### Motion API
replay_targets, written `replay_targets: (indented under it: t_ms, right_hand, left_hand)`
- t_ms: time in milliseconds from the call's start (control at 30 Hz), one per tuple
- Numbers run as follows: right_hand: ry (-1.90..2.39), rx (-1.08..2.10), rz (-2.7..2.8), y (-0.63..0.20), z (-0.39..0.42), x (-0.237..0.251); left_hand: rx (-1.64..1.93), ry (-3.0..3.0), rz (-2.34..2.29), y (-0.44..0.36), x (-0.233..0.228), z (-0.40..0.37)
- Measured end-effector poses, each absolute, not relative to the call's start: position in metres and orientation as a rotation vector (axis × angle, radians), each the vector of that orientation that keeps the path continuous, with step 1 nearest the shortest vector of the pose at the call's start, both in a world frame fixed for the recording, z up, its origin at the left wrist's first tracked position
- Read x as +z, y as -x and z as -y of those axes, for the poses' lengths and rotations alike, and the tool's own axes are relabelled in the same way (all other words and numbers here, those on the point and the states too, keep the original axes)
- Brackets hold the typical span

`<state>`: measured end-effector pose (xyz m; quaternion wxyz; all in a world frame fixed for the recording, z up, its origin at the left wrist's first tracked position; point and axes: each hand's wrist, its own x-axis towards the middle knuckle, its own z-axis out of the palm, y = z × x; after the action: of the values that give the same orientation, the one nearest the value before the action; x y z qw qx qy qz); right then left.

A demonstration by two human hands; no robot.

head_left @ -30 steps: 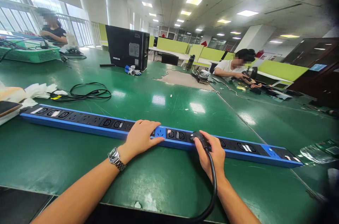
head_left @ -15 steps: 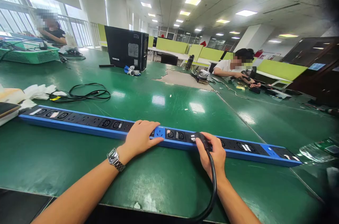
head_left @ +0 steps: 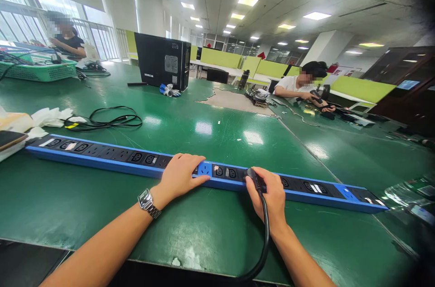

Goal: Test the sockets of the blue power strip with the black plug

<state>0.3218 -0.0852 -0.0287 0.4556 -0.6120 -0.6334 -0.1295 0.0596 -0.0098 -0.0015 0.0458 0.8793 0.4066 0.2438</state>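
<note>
The right hand (head_left: 270, 192), clamped on a black moulded plug (head_left: 252, 173) with a thick cord, now turns it downward over a long blue-and-black power strip (head_left: 226, 173); the pale prongs, exposed half a second earlier, are out of sight, and whether they are seated cannot be told. The left hand (head_left: 181, 171) keeps its grip across the strip, which lies lengthwise on a glossy, scuffed green counter (head_left: 204, 221). Beyond stands a black computer tower (head_left: 163, 58); two people sit at the far side beneath ceiling lights (head_left: 248, 1).
</note>
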Motion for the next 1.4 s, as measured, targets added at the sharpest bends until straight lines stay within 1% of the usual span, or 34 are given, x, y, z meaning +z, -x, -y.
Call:
replay_targets:
  t_ms: [200,333,567,800,1133,1400]
  right_hand:
    - [1.512,-0.398,1.657,-0.324,0.085,-0.027]
    - [1.538,-0.375,1.734,-0.319,0.083,-0.027]
    - [1.539,-0.412,1.677,-0.319,0.080,-0.039]
    - [1.658,-0.384,1.614,-0.324,0.082,-0.041]
    - [1.560,-0.299,1.634,-0.329,0.082,-0.041]
    - [1.534,-0.311,1.624,-0.331,0.081,-0.043]
  left_hand:
    - [0.739,-2.691,-1.237,-0.060,-0.002,0.010]
    - [0.732,-2.690,-1.250,-0.060,0.000,0.011]
    - [0.756,-2.696,-1.244,-0.060,-0.001,0.010]
    - [0.721,-2.697,-1.240,-0.060,0.001,0.011]
    - [0.684,-2.697,-1.238,-0.060,0.004,0.012]
    - [0.675,-2.691,-1.227,-0.059,0.004,0.011]
